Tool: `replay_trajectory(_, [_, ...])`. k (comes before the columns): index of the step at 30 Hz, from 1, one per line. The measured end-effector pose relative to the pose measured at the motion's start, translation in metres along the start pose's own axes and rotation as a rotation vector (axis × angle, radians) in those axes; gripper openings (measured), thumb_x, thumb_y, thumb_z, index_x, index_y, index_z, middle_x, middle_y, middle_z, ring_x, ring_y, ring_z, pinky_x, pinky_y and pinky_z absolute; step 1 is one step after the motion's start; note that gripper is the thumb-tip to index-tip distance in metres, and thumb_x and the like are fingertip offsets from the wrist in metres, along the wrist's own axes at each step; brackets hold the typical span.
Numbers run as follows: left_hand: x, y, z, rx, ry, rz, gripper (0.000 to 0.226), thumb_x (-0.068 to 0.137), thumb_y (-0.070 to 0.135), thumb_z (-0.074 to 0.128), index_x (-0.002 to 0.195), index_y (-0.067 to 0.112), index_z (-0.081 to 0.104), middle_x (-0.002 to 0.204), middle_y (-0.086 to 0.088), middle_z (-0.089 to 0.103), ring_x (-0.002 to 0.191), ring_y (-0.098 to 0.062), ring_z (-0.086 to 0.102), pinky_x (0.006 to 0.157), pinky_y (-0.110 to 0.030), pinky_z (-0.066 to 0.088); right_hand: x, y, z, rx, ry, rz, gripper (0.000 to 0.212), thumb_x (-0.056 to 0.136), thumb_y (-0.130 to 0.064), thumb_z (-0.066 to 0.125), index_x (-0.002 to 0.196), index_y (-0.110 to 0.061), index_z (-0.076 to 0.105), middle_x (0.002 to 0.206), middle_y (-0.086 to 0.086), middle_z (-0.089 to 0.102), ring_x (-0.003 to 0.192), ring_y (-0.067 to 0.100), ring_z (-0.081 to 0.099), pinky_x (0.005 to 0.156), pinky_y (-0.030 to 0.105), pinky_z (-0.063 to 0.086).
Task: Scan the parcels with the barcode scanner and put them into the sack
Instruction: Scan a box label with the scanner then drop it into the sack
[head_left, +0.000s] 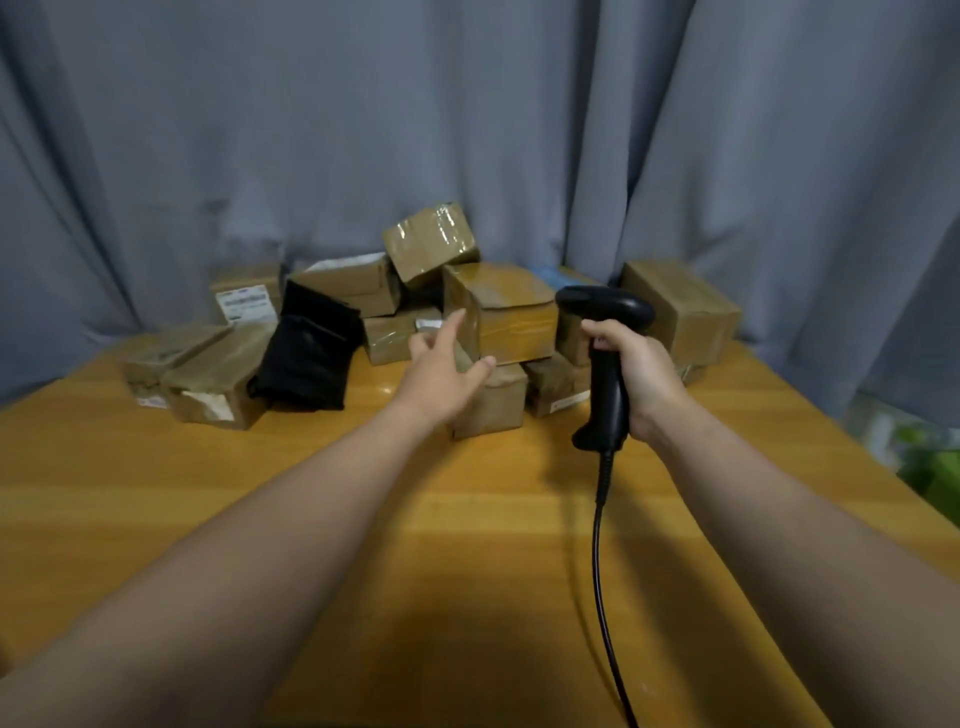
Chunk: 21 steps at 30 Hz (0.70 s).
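At tabletop (363, 519) rear, facing parcels (511, 317), seemingly none sacked yet; sack unseen. Clutching scanner (605, 309) in right grip (636, 374); reaching left grip (441, 371), splayed, empty, toward them.

2 arms extended forward; left grip (441, 374) fingers spread; right grip (636, 371) clenched.

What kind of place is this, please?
Probably a makeshift parcel-sorting station indoors: taped cardboard parcels are piled on a wooden table, the right hand holds a corded barcode scanner, and a grey curtain hangs behind.
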<state>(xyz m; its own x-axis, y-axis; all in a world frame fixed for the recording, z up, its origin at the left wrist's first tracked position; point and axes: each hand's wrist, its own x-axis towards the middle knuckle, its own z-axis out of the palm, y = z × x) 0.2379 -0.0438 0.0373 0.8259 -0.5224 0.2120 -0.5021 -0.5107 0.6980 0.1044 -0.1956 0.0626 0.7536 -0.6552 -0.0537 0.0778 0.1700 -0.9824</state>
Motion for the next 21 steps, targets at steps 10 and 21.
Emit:
replay_trajectory(10, [0.070,0.001,0.010,0.049,-0.027,0.072,0.057,0.097,0.043,0.048,0.148,0.034,0.025,0.148,-0.010,0.040,0.129,-0.029,0.046,0.105,-0.042,0.042,0.074,-0.018,0.035,-0.050,-0.044,0.028,0.041,0.079,-0.047,0.070,0.106,-0.016,0.064,0.111,0.009,0.064,0.103,0.028,0.061,0.080,0.039,0.049])
replay_trajectory(21, [0.004,0.010,-0.009,-0.054,0.133,0.073,0.105,0.070,0.052,0.078,0.147,0.030,0.011,0.147,-0.012,0.017,0.135,-0.032,0.029,0.108,-0.039,0.031,0.025,-0.005,0.041,0.213,-0.156,-0.058,0.043,0.088,-0.035,0.064,0.119,-0.006,0.066,0.107,0.010,0.071,0.098,0.023,0.068,0.076,0.034,0.054])
